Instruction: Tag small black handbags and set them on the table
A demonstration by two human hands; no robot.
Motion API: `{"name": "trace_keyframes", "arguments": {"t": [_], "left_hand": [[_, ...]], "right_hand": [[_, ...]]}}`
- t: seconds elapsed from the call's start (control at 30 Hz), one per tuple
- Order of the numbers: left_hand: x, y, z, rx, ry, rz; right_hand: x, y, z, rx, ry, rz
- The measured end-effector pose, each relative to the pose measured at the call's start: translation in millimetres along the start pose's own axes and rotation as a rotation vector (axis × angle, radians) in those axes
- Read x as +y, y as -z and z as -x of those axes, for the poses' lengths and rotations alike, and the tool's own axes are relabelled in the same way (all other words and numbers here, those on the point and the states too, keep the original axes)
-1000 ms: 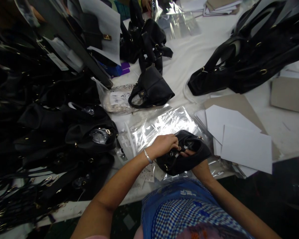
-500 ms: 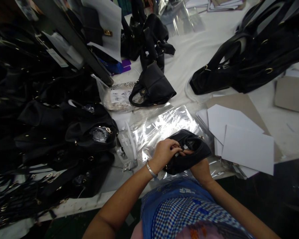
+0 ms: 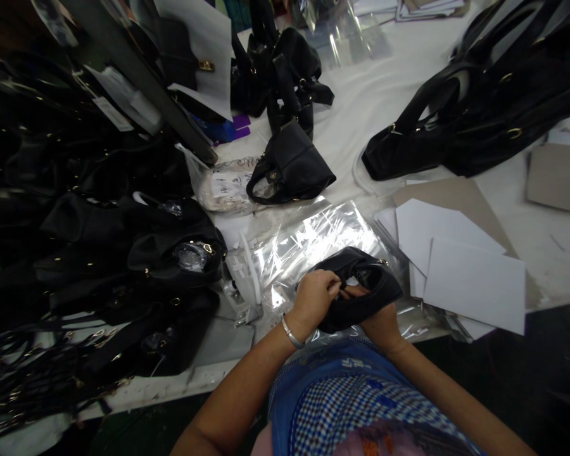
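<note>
A small black handbag (image 3: 361, 288) lies on clear plastic bags (image 3: 313, 237) at the near table edge. My left hand (image 3: 315, 296) is closed in a pinch on the bag's rim at its top opening. My right hand (image 3: 377, 320) is under the bag's near side, its fingers curled up into the opening and gripping it. A silver bangle (image 3: 291, 331) sits on my left wrist.
A heap of black bags (image 3: 99, 253) fills the left. Another small black bag (image 3: 289, 168) lies beyond the plastic, larger black bags (image 3: 470, 107) at the far right. White sheets (image 3: 460, 266) lie to the right on the white table (image 3: 361, 107).
My left hand has slid a little toward me along the bag's rim and its elbow has swung in. The bag and my right hand have barely shifted.
</note>
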State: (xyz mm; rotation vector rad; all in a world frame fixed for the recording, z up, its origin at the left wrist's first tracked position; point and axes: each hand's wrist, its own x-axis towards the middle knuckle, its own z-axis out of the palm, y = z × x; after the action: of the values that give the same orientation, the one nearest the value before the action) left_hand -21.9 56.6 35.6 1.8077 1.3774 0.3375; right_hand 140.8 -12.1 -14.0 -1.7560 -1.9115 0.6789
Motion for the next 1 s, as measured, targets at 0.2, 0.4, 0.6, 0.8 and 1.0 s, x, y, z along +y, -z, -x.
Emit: {"name": "trace_keyframes", "arguments": {"t": [0.2,0.4,0.6,0.8,1.0], "left_hand": [[1.4,-1.9,-5.9,0.008,0.021,-0.053],[-9.9,-0.6,-7.2,-0.031,0.076,0.192],[-11.7,0.3,-2.5,0.011,0.069,0.198],[-23.9,10.2,4.6,0.099,0.191,0.392],[-41.5,37.5,54.0,0.131,0.403,0.846]], "right_hand": [[-1.0,0.5,0.7,0.037,0.025,0.041],[-5.1,1.3,-2.7,0.064,-0.011,-0.092],[-13.3,7.5,-9.5,0.045,-0.068,-0.115],[-16.0,10.4,-11.3,0.049,-0.173,-0.177],[-11.2,10.3,-9.5,0.032,-0.177,-0.218]]}}
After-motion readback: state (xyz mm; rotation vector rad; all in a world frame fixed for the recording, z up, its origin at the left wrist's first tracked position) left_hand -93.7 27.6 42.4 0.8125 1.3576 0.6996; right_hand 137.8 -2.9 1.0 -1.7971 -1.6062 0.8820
